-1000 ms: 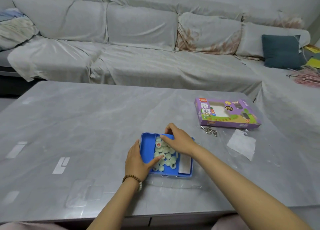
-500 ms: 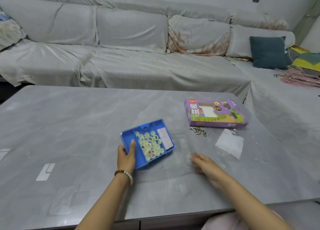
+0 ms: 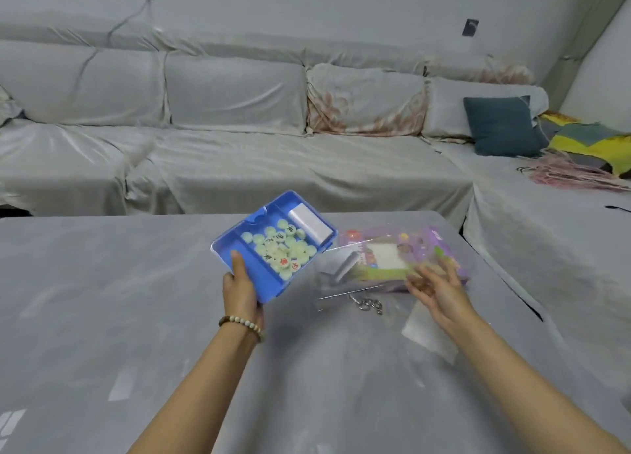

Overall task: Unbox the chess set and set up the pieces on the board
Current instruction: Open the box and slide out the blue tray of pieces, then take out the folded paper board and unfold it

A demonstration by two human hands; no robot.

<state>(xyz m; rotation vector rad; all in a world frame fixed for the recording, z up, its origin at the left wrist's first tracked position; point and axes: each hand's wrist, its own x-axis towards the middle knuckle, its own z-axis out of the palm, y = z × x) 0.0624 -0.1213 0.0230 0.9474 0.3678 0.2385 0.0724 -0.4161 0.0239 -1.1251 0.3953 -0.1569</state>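
Head view: since the earlier frame, the blue tray [image 3: 259, 277] has risen off the counter [image 3: 102, 300] and now tilts. The left hand [image 3: 240, 289] grips its near corner, thumb over the rim. Loose round pieces [image 3: 285, 248] fill the middle compartment. They look light, rigid and likely to slide, so the tray is best supported from below and kept level. The right hand [image 3: 437, 289] is released, fingers spread, beside the clear cover [image 3: 341, 269].

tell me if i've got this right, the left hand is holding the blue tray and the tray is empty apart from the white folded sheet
Not quite. The blue tray is not empty apart from the sheet: the head view shows a heap of pale round pieces in its middle compartment. The rest stands: the left hand holds the tray, and the white folded sheet lies in its end compartment.
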